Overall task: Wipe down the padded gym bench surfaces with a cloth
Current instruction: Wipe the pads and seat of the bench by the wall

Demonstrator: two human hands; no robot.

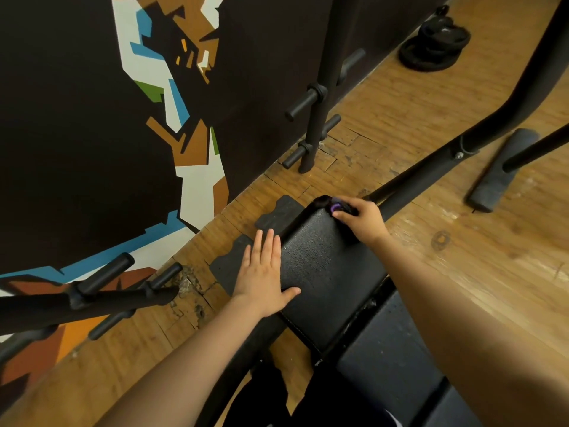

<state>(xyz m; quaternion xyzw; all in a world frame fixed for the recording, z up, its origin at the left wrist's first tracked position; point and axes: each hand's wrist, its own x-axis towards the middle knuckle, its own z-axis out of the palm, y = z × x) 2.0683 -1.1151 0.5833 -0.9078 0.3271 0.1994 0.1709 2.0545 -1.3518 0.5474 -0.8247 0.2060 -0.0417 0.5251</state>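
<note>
A black padded bench seat (326,272) fills the middle of the head view, with a second black pad (388,359) below it to the right. My left hand (264,272) lies flat with straight fingers on the seat's left edge. At the seat's far corner my right hand (363,220) grips a dark cloth with a purple patch (337,207) and presses it against the padding.
Black foam floor mats (277,214) lie on the wooden floor left of the seat. Black frame tubes with pegs (314,118) stand by the painted wall; another rack (101,291) sits at left. Weight plates (431,47) lie far back, and a foam-footed leg (502,171) at right.
</note>
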